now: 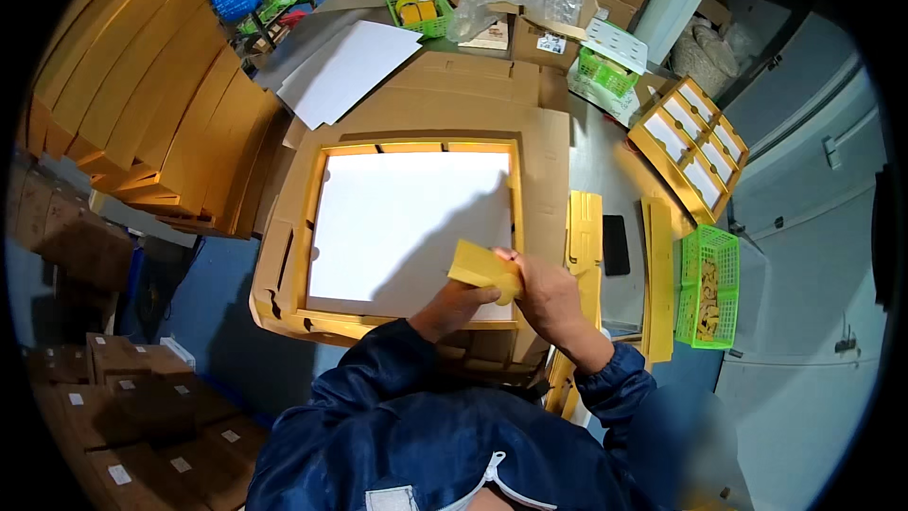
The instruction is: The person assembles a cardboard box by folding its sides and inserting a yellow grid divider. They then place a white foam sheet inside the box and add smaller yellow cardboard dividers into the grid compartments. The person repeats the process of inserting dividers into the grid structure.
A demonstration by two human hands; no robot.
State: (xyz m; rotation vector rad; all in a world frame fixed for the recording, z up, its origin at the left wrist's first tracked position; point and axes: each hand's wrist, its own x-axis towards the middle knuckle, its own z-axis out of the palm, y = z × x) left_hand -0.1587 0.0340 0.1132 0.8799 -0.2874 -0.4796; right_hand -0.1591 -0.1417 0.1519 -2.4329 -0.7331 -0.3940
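While both hands meet over the near right corner of a shallow yellow tray [303, 260], as seen in the head view, a yellow card piece [478, 265] is held between them, raised above the tray's white base [397, 199]. The fingers of the left hand [458, 308] are drawn in narrow, the thumb pressing the lower edge of the piece; those of the right hand [551, 300] are curled tightly about its right end. Part of the piece is hidden by the fingers, so its full shape cannot be told. The tray lies flat on brown cardboard [541, 166], its inner walls broken by dark slots. To the right are flat yellow strips [585, 227], a dark flat rectangular object [616, 245] and a green basket [707, 242] of small yellow pieces.

The step in hand is judged to be the shaping or handling of the card piece. It is best done with one hand steadying while the other applies even pressure along any crease, without twisting; the wrists should stay clear of the tray wall and the fingertips off the white base.
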